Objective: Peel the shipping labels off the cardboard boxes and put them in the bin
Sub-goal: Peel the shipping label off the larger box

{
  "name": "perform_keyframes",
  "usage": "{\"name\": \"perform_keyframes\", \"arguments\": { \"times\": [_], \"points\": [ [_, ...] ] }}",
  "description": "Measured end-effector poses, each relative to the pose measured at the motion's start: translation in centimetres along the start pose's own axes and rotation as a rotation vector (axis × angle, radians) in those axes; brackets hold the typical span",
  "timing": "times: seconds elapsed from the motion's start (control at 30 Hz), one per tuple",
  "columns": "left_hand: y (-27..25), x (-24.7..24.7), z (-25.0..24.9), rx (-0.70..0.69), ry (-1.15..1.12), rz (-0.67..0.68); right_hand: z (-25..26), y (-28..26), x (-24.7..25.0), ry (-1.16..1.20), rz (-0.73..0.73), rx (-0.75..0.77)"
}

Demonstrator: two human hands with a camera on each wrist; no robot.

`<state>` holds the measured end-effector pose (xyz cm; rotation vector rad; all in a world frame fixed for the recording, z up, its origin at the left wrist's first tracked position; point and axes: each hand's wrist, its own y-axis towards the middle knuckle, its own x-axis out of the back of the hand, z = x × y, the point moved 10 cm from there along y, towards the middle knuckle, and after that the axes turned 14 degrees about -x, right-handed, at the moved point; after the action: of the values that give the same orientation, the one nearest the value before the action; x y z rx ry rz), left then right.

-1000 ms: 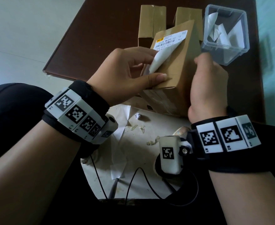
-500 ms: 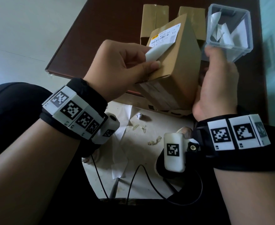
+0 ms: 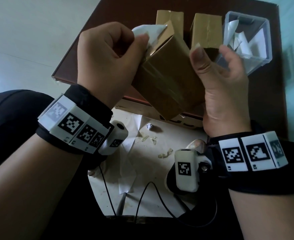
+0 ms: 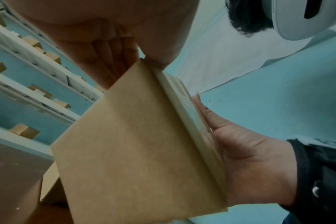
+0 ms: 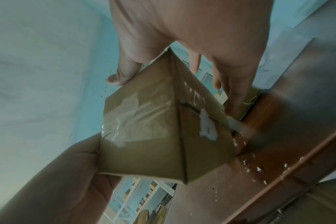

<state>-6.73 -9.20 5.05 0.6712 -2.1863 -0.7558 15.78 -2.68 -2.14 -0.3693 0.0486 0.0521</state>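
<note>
I hold a brown cardboard box lifted above the table and tilted. My left hand pinches the white shipping label, which is peeled up and curled at the box's top edge. My right hand grips the box, thumb on the near face and fingers behind it. In the left wrist view the box rests against the right palm. The right wrist view shows tape and white label scraps on the box. The clear plastic bin stands at the far right, with peeled labels in it.
Two more cardboard boxes stand on the dark brown table beyond my hands. A flat carton lies at the table's near edge. Below it, a sheet of paper carries bits of tape and a cable.
Both hands have raised the box and tipped it towards me. My left hand has pulled the label further up, so only its end by the top edge still touches the box.
</note>
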Motion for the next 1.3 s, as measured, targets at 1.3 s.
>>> {"name": "perform_keyframes", "arguments": {
  "times": [1.3],
  "points": [
    [-1.1, -3.6, -3.4, -0.216, 0.003, 0.224, -2.7, 0.2, -2.2, -0.137, 0.097, -0.063]
  ]
}}
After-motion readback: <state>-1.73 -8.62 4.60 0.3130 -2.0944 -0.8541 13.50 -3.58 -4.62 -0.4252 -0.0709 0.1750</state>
